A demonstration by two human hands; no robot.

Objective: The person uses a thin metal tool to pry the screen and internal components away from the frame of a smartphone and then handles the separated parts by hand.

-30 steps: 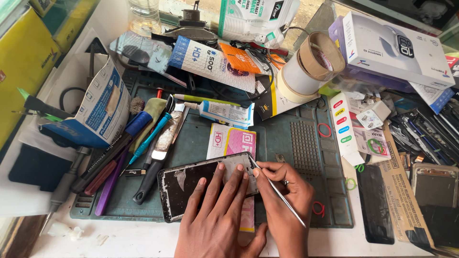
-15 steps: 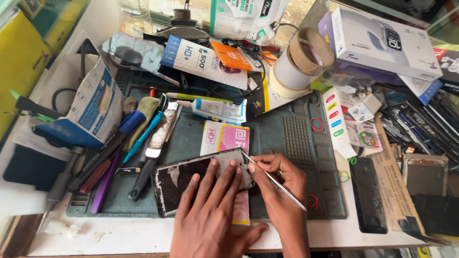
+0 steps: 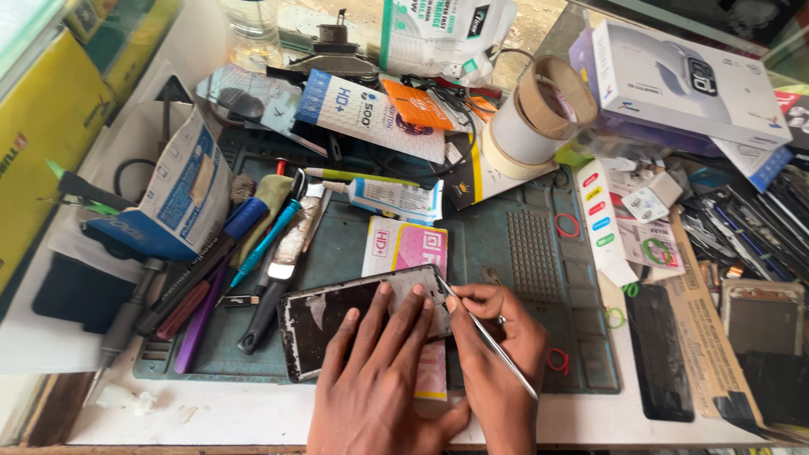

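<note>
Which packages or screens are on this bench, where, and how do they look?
Phone: under the left hand, dark, scuffed slab.
Pink-and-white packet: behind the phone, flat.
White box: far right, long carton.
Blue-and-white sleeve: far middle, flat.
Blue-and-white box: left, open, tilted.

Single view only, worn on the head; looking steeply down onto the desk (image 3: pixel 253 413) from just above and behind the fingers (image 3: pixel 396 307); close enough to cut off both wrists at the bottom edge; facing away from the body, toward clutter well beyond the fingers; left and right desk edges cropped; no second view to share with.
</note>
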